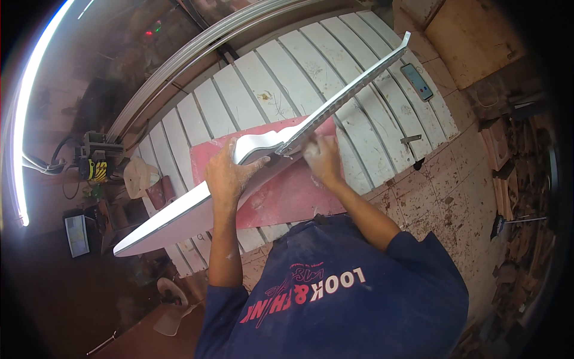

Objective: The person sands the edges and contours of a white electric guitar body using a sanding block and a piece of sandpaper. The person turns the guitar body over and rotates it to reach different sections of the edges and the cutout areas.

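A long white guitar-like piece (162,218), seen almost edge-on, lies slantwise across my front. Its broad body tapers to the lower left, and its narrow neck runs to the upper right, ending in a bent tip. At the curved notch in the body, my left hand (226,179) grips the edge, thumb on the near face and fingers mostly hidden behind. Close to where neck and body meet is my right hand (323,161), its fingers curled and slightly blurred against the piece. Whatever it may hold cannot be made out. Under both hands lies a red dusty mat (281,203).
The mat rests on a white slatted table (263,81). A grey-blue device with buttons (417,82) lies at its right end, near a small metal piece (411,139). A cap (141,178) sits at the left end. Wood pieces (508,251) are piled at right.
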{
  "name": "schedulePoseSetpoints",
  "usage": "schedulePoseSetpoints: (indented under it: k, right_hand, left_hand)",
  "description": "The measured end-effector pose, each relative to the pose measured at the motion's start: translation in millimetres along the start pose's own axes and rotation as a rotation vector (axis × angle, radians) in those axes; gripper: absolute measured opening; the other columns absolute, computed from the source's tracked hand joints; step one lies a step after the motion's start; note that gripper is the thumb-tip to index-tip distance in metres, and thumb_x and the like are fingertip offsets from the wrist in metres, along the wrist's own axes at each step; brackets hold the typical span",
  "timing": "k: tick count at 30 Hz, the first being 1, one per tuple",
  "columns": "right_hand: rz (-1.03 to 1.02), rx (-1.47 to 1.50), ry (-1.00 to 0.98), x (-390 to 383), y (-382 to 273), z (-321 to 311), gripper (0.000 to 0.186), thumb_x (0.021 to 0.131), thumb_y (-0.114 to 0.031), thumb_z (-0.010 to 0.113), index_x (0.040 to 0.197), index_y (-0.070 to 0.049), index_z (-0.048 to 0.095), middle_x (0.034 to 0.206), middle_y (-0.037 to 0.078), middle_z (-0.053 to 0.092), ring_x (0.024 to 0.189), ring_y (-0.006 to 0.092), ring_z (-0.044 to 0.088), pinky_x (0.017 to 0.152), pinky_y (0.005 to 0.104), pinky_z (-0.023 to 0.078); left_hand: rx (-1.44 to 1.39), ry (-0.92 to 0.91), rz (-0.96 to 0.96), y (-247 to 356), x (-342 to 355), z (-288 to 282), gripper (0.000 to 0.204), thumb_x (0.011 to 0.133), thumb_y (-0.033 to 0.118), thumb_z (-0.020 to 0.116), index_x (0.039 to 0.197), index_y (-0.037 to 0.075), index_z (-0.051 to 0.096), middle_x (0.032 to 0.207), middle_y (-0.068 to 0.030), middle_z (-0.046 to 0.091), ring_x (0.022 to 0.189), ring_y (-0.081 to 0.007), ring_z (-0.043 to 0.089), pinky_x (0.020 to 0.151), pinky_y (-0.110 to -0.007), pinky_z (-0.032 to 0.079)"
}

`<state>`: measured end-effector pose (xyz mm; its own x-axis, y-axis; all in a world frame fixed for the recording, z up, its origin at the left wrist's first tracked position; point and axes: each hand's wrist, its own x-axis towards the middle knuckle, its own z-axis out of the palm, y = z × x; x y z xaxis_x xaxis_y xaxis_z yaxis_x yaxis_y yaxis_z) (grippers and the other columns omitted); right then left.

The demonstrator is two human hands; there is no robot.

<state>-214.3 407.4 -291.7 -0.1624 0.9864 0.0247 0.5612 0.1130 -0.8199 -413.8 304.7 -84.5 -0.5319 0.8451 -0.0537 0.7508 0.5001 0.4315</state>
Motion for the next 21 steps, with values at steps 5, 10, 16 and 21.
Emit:
schedulePoseSetpoints:
  k: [5,10,16,21]
  right_hand:
    - [-0.023,0.001,0.096,6,10,6,0.045,0.085,-0.019,0.070,0.127,-0.006,0.060,0.105,0.021,0.056,0.098,0.0391,0.059,0.092,0.0472,0.049]
    - [-0.213,0.019,0.157,-12,0,13,0.036,0.084,-0.018,0.070,0.115,-0.002,0.060,0.106,0.021,0.055,0.102,0.0378,0.057,0.092,0.0477,0.048]
    - [-0.106,0.076,0.250,-12,3,25,0.038,0.082,-0.014,0.070,0.116,-0.001,0.059,0.110,0.023,0.056,0.107,0.0386,0.055,0.097,0.0490,0.046]
    - [-0.155,0.015,0.208,-5,6,22,0.039,0.084,-0.014,0.070,0.119,-0.003,0.058,0.109,0.023,0.056,0.107,0.0395,0.055,0.095,0.0507,0.047]
  left_hand:
    - [0.055,0.022,0.033,-1,5,-1,0.076,0.060,0.049,0.094,0.118,0.007,0.069,0.093,-0.0131,0.077,0.083,-0.0264,0.076,0.076,-0.039,0.059]
    - [-0.023,-0.025,-0.014,4,14,-10,0.074,0.061,0.050,0.093,0.116,0.007,0.069,0.095,-0.0142,0.077,0.088,-0.0295,0.076,0.080,-0.041,0.058]
    - [0.007,0.022,0.070,-3,23,-8,0.074,0.061,0.043,0.095,0.116,0.001,0.068,0.092,-0.0188,0.076,0.082,-0.0304,0.076,0.075,-0.040,0.058]
    - [0.046,-0.002,0.025,-4,34,-11,0.079,0.058,0.045,0.095,0.117,0.000,0.068,0.094,-0.0186,0.076,0.084,-0.0302,0.076,0.079,-0.040,0.059]
